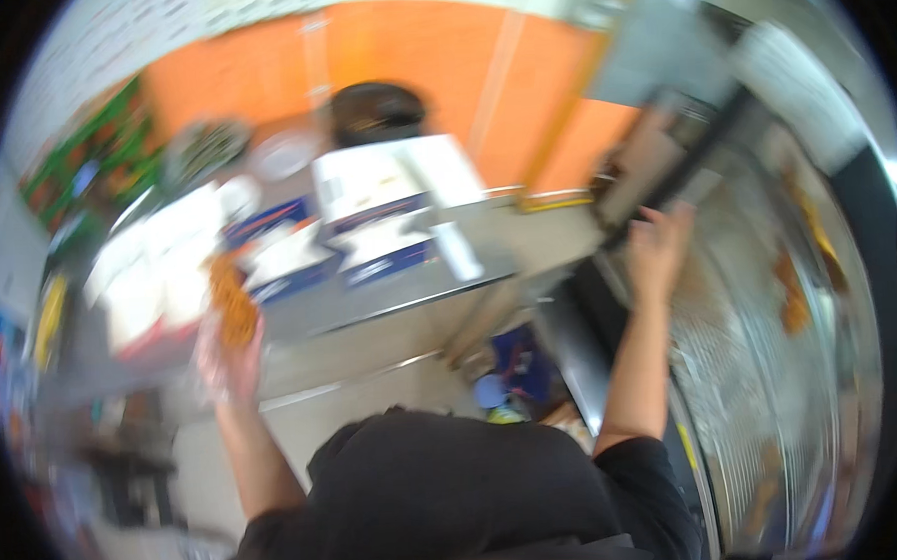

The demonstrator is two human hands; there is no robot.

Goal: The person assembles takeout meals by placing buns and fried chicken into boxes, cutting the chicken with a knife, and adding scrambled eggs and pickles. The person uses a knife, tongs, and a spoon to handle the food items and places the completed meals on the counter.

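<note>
My left hand, clear-gloved, grips a brown fried piece over the counter, near open white boxes. My right hand is spread beside a dark rail; I can't tell whether they touch. Farther back, a black bowl sits before the orange wall.
</note>
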